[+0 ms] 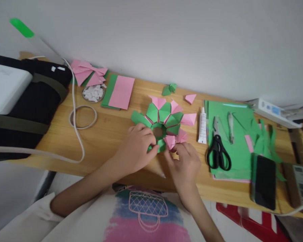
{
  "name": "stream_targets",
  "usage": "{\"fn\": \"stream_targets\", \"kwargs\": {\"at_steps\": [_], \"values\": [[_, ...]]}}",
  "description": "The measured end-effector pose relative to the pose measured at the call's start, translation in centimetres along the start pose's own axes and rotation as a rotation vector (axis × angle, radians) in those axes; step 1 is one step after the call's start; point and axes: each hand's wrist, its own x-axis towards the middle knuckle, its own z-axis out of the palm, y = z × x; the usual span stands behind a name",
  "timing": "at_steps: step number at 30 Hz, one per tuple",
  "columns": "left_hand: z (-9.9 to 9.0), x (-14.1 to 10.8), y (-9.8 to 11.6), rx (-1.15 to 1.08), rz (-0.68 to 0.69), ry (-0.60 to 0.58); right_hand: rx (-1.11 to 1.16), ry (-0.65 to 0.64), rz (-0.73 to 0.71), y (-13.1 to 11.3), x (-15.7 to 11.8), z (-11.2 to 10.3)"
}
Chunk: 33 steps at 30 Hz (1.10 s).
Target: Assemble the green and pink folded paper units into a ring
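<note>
Mostly beyond left hand (137,148) and right hand (185,163), the paper ring (164,112) touches both.

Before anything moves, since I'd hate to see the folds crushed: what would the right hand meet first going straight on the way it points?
Probably the pink folded piece at the near right of the paper ring; the right hand seems to be pinching it, though depth is unclear.

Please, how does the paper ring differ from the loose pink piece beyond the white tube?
The paper ring is green and pink; the pink piece, only pink. The ring is much larger than the piece. Left hand and right hand hold the ring; the piece lies apart. Both look like folded paper.
</note>
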Motion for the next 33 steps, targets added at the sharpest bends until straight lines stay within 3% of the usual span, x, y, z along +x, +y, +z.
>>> {"fn": "stream_targets", "kwargs": {"at_steps": [5,15,33], "values": [[0.2,0.3,0.6,-0.010,0.016,-0.077,0.024,-0.010,0.021,0.1,0.0,0.0],[0.2,0.5,0.6,-0.035,0.042,-0.122,0.167,-0.011,0.021,1.1,-0.3,0.2],[0.5,0.3,0.3,-0.114,0.031,-0.024,0.208,0.084,0.033,1.3,-1.0,1.1]]}}
